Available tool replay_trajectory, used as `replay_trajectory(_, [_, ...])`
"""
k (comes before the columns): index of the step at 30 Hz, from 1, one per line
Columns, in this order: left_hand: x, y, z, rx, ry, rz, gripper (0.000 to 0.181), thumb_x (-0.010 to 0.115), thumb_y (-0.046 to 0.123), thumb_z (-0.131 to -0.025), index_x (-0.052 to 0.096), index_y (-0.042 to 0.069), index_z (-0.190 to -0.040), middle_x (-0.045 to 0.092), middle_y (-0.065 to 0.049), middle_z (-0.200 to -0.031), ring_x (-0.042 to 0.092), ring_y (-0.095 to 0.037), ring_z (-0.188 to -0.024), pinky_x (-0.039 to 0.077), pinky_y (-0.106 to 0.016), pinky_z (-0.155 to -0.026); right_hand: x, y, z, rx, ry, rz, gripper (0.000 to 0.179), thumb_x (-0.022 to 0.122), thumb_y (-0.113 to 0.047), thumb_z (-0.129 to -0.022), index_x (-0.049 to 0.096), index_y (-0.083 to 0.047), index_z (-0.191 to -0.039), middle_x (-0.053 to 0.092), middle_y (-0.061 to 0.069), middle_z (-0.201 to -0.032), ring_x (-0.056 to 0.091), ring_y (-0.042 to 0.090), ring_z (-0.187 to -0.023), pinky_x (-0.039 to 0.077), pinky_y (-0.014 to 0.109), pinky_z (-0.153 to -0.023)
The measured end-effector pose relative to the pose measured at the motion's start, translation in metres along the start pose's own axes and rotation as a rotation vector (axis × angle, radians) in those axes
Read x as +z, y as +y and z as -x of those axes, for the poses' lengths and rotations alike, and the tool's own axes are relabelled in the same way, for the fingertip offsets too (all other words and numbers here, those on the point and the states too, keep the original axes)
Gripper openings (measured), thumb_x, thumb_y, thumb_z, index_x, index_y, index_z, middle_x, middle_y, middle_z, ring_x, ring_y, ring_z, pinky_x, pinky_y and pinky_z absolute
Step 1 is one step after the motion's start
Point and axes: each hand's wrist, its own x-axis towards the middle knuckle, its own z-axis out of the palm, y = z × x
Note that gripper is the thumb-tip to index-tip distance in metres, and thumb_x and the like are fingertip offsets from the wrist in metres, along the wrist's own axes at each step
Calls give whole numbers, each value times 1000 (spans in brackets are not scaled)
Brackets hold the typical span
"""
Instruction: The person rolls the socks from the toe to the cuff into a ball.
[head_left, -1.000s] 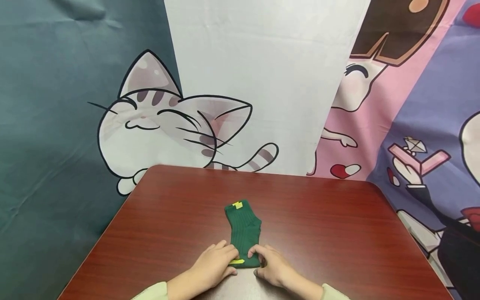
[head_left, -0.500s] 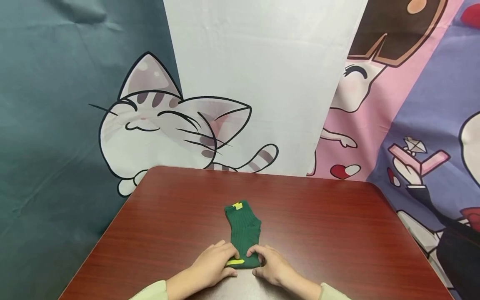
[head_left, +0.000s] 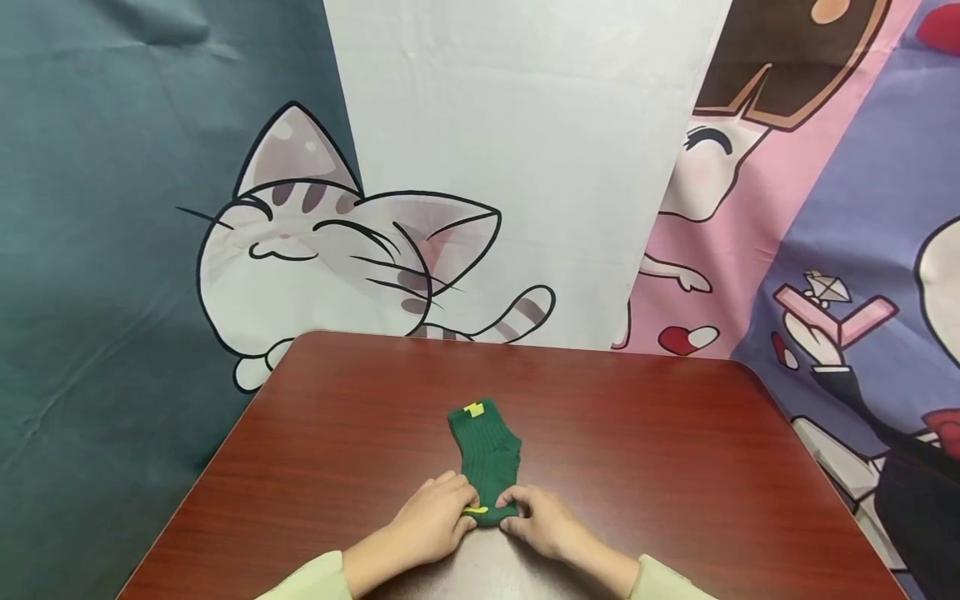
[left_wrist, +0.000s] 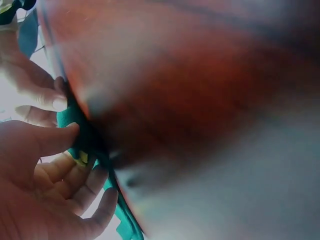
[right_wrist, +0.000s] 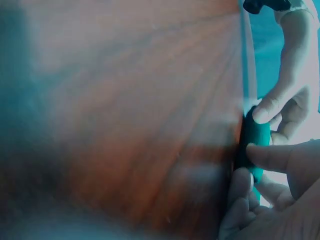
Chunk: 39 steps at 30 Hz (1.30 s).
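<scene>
A green ribbed sock [head_left: 487, 450] with a yellow patch at its far end lies lengthwise on the table. Its near end is turned up into a small roll with a yellow strip on it. My left hand [head_left: 431, 517] pinches the left side of that roll between thumb and fingers. At the right side, my right hand [head_left: 551, 525] pinches the same roll with thumb and index finger. In the left wrist view the left thumb presses the sock [left_wrist: 82, 132] from the near side. The right wrist view shows both thumbs against the rolled sock [right_wrist: 256, 135].
The reddish-brown wooden table [head_left: 637, 442] has rounded far corners. Behind it hangs a backdrop [head_left: 540, 150] printed with a cartoon cat and other figures. Pale green sleeves [head_left: 315, 577] cover both forearms.
The near end of the sock has been lifted and folded away from me into a roll. Both hands have shifted slightly forward, their thumbs closing in on the edge.
</scene>
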Motion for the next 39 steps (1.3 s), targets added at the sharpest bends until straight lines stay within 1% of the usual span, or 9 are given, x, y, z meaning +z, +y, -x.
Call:
replay_trajectory(4, [-4,-4,-3,-51,-33,133,7,74,25,-92,69,21,-91,56,16,-87,43,-2,-82,43,-24,-72,-4,-1,-1,17,-19,-55,7,76,-16,-89,73,-14,-96,53,-7,-74,47,3,-60,39,23,-55])
replay_trajectory(8, [-5,-8,-5,-92,-51,253,7,73,25,-93,72,18,-93,58,17,-83,41,-2,-77,41,-22,-68,-7,0,-3,30,-40,-76,6,73,-15,-92,73,-10,-95,55,-4,-79,50,5,-63,41,23,-58])
replay_trajectory(12, [-5,-10,-7,-111,-47,282,11,72,28,-93,75,18,-95,64,15,-82,41,-3,-74,40,-23,-67,-9,0,-5,46,-67,-83,11,68,-18,-97,73,-8,-97,57,-3,-85,52,7,-68,43,25,-62])
replay_trajectory(16, [-7,-11,-9,-120,-32,265,14,73,31,-91,78,19,-95,71,13,-87,41,-3,-75,37,-27,-69,-11,-2,-5,34,-75,-45,17,65,-25,-100,74,-11,-96,57,-4,-88,54,7,-71,45,27,-66])
replay_trajectory(22, [-8,-10,-13,-138,-44,216,13,74,34,-90,79,23,-94,70,16,-88,40,-2,-77,33,-30,-72,-12,-2,-6,4,-34,52,15,68,-26,-97,73,-15,-89,61,-7,-90,55,7,-84,47,30,-73])
replay_trajectory(26, [-9,-10,-15,-149,-50,218,10,76,33,-88,78,23,-90,67,18,-80,39,-3,-75,32,-32,-74,-11,1,-8,16,-42,6,14,68,-24,-96,72,-14,-87,61,-7,-85,54,5,-76,46,27,-68])
replay_trajectory(31, [-9,-11,-16,-181,-60,226,11,77,34,-88,68,27,-88,55,20,-68,38,-3,-71,31,-33,-75,-10,6,-8,26,-54,-78,5,69,-19,-95,69,-13,-96,59,-7,-70,52,4,-61,43,24,-57])
replay_trajectory(35, [-6,-10,-14,-147,-71,131,12,75,36,-89,65,31,-94,53,20,-71,38,-5,-73,32,-30,-73,-9,6,-8,6,-52,-82,9,71,-16,-94,66,-19,-101,54,-10,-64,49,4,-54,40,23,-52])
replay_trajectory(39, [-4,-6,-12,-22,-25,-82,11,72,38,-91,68,32,-99,58,17,-83,40,-6,-79,37,-25,-70,-10,4,-7,-17,-22,-45,8,72,-16,-93,70,-22,-99,53,-12,-62,49,2,-55,40,22,-54])
